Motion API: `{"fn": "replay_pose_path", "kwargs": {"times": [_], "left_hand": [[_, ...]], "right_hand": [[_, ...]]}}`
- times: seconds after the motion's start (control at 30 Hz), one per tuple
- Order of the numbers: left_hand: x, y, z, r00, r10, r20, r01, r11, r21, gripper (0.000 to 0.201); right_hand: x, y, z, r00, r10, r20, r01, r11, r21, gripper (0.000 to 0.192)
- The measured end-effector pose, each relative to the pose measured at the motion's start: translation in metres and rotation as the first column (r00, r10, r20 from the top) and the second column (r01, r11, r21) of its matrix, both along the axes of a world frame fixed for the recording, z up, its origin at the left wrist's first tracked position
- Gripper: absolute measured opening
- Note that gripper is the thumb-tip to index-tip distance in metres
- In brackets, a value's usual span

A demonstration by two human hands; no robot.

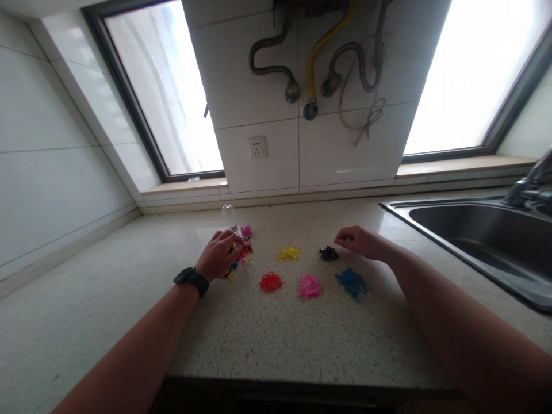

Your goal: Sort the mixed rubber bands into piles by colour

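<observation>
Here, on a speckled stone countertop (302,339), the left hand (219,256) presses curled fingers into a mixed-colour heap of small rubber bands (241,256) — the right hand (360,240), loosely curled, pinches beside a black pile (329,253); a clear glass (228,215) stands behind, contents indiscernible.

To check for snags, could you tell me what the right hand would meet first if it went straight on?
The right hand points leftward; it would likely meet the black pile first, just beyond its fingertips.

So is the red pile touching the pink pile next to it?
Apart. The head view shows bare countertop between the red pile and the pink pile, a plain gap with no strands bridging it.
</observation>
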State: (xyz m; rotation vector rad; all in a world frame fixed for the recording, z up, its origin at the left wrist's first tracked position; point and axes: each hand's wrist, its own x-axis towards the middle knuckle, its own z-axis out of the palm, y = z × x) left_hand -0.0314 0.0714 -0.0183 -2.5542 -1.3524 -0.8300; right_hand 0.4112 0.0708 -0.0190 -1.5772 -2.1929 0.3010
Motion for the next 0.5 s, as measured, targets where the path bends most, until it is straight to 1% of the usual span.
{"fn": "replay_pose_path", "kwargs": {"times": [0.07,0.13,0.37,0.5], "left_hand": [[0.004,-0.002,0.0,1.0,-0.018,-0.025,0.018,1.0,-0.003,0.027],[0.006,-0.003,-0.001,0.999,-0.011,-0.051,0.01,1.0,-0.02,0.028],[0.004,0.003,-0.012,0.985,0.065,-0.161,-0.081,0.993,-0.09,0.044],[0.003,0.005,-0.016,0.981,0.087,-0.173,-0.106,0.989,-0.105,0.04]], "right_hand": [[0.0,0.001,-0.001,1.0,0.012,-0.006,-0.012,1.0,0.003,0.033],[-0.001,0.002,-0.002,1.0,0.02,-0.007,-0.02,1.0,0.0,0.034],[-0.002,0.004,-0.005,0.999,0.035,-0.008,-0.035,0.998,-0.045,0.036],[-0.003,0.004,-0.005,0.999,0.046,-0.011,-0.047,0.998,-0.044,0.035]]}}
